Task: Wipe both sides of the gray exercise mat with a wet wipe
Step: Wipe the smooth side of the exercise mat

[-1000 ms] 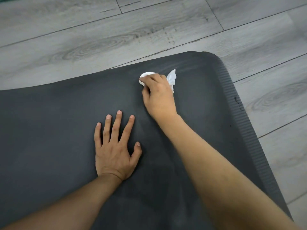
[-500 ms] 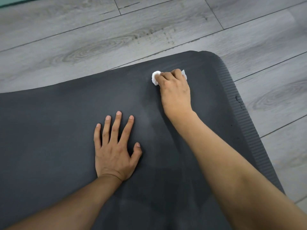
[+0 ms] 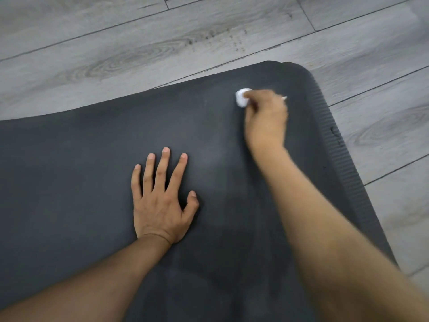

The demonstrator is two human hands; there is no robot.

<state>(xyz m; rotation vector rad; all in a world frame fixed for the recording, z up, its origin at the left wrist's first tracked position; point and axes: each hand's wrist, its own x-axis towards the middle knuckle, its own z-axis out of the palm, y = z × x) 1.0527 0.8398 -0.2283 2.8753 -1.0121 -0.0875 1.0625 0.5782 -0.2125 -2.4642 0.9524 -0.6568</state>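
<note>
The dark gray exercise mat (image 3: 69, 182) lies flat on the floor and fills most of the view. Its rounded far right corner and ribbed right edge are visible. My right hand (image 3: 267, 122), blurred by motion, grips a bunched white wet wipe (image 3: 242, 98) and holds it against the mat near that far right corner. Most of the wipe is hidden under the fingers. My left hand (image 3: 160, 201) presses flat on the mat's middle with fingers spread and straight.
Gray wood-look floor planks (image 3: 139, 43) surround the mat beyond its far edge and to the right. A small nick (image 3: 334, 132) marks the mat's ribbed right edge.
My right hand has slid the wipe rightward along the mat's far edge toward the corner. My left hand has stayed in place.
</note>
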